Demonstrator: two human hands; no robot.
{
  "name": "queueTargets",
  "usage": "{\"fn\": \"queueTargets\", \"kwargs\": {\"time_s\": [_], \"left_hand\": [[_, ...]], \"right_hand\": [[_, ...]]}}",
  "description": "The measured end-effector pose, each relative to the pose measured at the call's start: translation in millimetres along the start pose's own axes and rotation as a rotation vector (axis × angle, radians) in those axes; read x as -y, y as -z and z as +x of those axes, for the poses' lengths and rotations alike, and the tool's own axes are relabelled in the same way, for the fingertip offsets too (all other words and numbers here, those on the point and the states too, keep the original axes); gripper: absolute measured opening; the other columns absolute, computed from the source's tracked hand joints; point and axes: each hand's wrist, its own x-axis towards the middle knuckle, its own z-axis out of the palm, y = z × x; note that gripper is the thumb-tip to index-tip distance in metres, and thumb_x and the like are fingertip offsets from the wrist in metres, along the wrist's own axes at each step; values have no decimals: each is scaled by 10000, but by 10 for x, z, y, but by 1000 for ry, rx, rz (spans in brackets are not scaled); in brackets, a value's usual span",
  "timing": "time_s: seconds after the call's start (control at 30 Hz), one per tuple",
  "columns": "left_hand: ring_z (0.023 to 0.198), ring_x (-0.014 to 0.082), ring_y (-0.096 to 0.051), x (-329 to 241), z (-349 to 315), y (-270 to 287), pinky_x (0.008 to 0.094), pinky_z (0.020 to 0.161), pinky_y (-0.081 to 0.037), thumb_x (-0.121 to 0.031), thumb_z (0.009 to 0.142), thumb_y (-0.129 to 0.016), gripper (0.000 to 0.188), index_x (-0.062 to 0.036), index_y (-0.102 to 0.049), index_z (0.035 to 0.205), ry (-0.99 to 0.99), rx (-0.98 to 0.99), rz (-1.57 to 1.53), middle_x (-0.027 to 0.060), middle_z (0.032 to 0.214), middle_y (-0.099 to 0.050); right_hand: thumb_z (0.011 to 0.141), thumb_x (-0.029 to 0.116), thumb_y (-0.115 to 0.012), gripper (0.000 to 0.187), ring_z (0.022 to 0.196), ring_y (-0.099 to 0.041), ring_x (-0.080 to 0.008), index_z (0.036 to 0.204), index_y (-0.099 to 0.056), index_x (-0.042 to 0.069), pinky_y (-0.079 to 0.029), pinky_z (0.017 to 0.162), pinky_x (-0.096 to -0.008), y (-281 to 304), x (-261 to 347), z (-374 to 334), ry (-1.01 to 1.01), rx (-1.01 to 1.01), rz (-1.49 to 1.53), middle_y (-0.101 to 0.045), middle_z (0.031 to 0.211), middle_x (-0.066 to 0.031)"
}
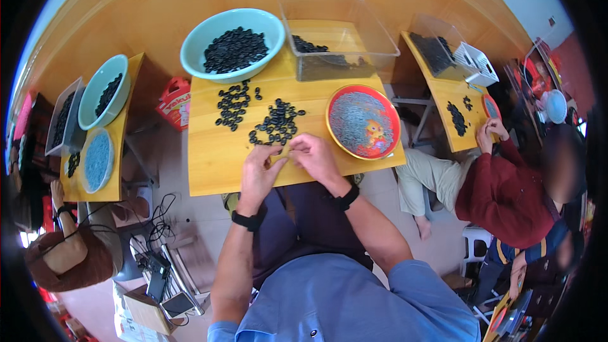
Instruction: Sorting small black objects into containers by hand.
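Note:
My left hand (259,170) and my right hand (314,157) meet over the near side of the yellow table (218,168). Fingertips of both are pinched together; whatever sits between them is too small to make out. Just beyond my fingers lies a loose pile of small black oval pieces (277,120), with a second pile (232,105) to its left. To the right of my hands is a red round tray (395,128) with a yellow rim, holding many thin grey-blue pin-like pieces (356,116).
At the table's far side stand a light-blue basin (190,57) of black pieces and a clear plastic bin (342,66) with more. Co-workers sit at side tables left and right, among them a person in a dark red top (500,193). Cables (158,228) lie on the left floor.

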Motion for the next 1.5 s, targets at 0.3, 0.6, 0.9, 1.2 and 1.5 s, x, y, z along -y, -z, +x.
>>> {"fn": "queueTargets", "kwargs": {"time_s": [0.3, 0.6, 0.9, 1.2, 1.5], "left_hand": [[660, 64, -517, 94, -38, 68, 221, 597, -420, -15, 844, -753, 128, 14, -741, 969, 188, 15, -298, 10, 805, -654], [761, 82, -628, 139, -64, 75, 221, 699, -494, -20, 895, -717, 127, 16, -730, 1017, 379, 48, -352, 53, 875, -694], [731, 82, -603, 152, -45, 68, 230, 684, -491, 4, 867, -717, 150, 4, -731, 1016, 198, -16, -185, 33, 873, -670], [675, 93, -540, 133, -33, 82, 240, 638, -454, 14, 857, -705, 130, -1, -728, 984, 142, 6, -198, 35, 847, -658], [725, 71, -529, 92, -41, 93, 223, 683, -451, 27, 874, -693, 120, 20, -713, 992, 164, 15, -204, 7, 856, -624]], "right_hand": [[941, 65, -641, 87, 685, -666, -100, 973, -617, -12, -530, 592, -236, -313, -9, -139, -55, -33, 345, -696, 816, -66], [909, 98, -648, 123, 661, -665, -107, 941, -683, -16, -522, 575, -253, -185, 136, -178, -118, -9, 114, -701, 785, -63], [862, 134, -676, 90, 712, -703, -272, 890, -720, 59, -533, 649, -362, 1250, 351, -133, 158, -368, -733, -708, 784, -142], [824, 118, -650, 83, 818, -697, -354, 859, -723, 98, -544, 724, -467, 1832, 116, 77, -80, -372, -987, -713, 840, -157], [776, 115, -665, 89, 848, -700, -359, 831, -733, 97, -548, 767, -460, 1800, 98, 227, -145, -224, -1045, -722, 856, -164]]}}
